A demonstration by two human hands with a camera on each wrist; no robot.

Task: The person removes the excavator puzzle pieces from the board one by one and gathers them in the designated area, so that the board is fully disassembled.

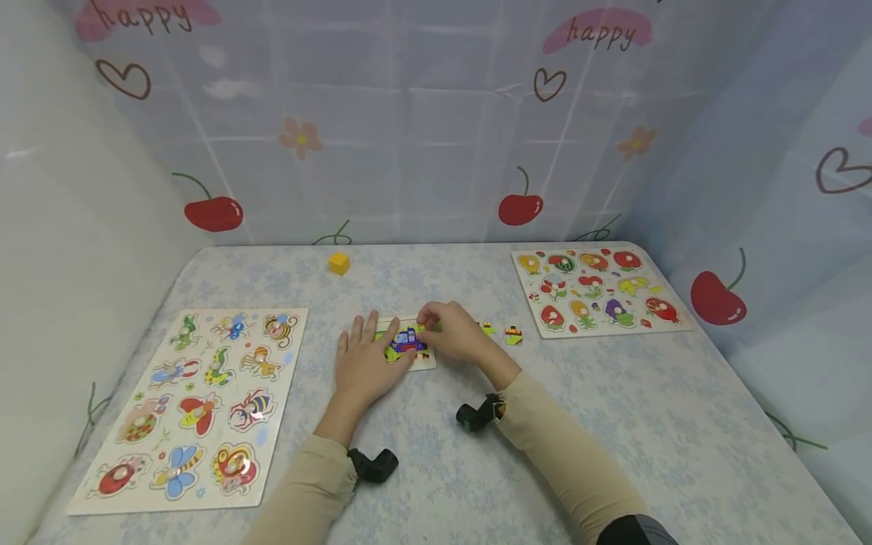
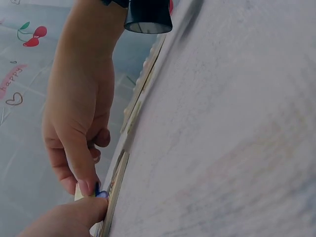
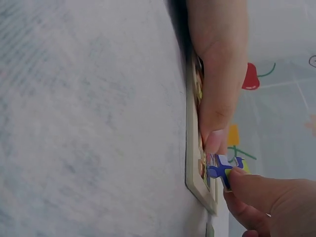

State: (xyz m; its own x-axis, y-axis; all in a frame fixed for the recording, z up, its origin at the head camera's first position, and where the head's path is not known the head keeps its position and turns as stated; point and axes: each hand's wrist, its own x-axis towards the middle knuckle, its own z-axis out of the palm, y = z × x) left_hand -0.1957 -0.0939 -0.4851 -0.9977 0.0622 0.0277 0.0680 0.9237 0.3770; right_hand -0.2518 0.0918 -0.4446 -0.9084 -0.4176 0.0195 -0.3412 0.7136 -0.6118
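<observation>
Okay, right hand pinches a blue-and-yellow puzzle piece between thumb and fingers. From here the piece sits just under that grip, tipped up on edge over the right part of the small puzzle board; can't tell if it's touching. Left hand is spread flat, no grasp, across the board's left part, thumb right beside the piece. Loose pieces lie right of the right hand.

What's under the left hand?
The bare left hand partly covers a small, cream-framed rectangular puzzle board showing a blue vehicle; whatever lies directly beneath that hand can't be seen.
</observation>
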